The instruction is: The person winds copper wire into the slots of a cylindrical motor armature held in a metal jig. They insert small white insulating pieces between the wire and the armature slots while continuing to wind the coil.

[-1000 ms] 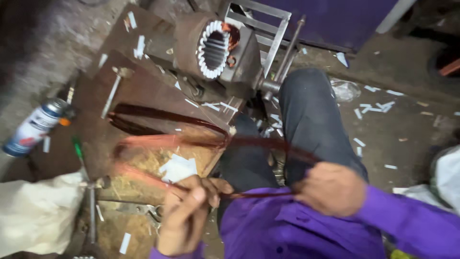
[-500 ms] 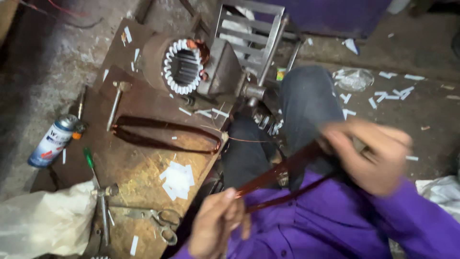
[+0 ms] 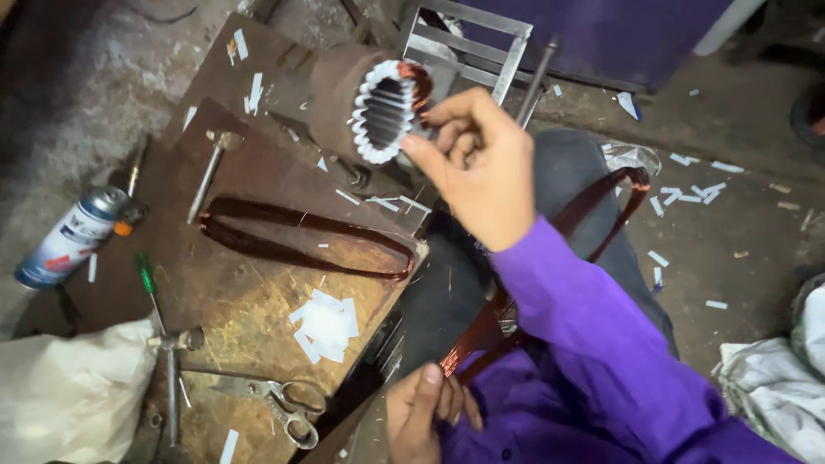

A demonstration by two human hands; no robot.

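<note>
Head view: right hand (image 3: 481, 167) half-curled at stator (image 3: 382, 107), left hand (image 3: 421, 412) pinching copper coil (image 3: 481, 331).

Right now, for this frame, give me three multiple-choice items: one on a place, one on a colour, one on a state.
1. Where do the scissors lie?
A. on the wooden board's near edge
B. inside the stator
C. on the white sack

2. What colour is the person's sleeve?
A. green
B. purple
C. white

3. What is the left hand doing?
A. resting open on the floor
B. gripping the spray can
C. holding a copper wire coil

Answers: 1 A, the scissors rest on the wooden board below the white paper slips. 2 B, the sleeve is purple. 3 C, its fingers close on the copper wire coil, while the right hand reaches to the stator.
</note>
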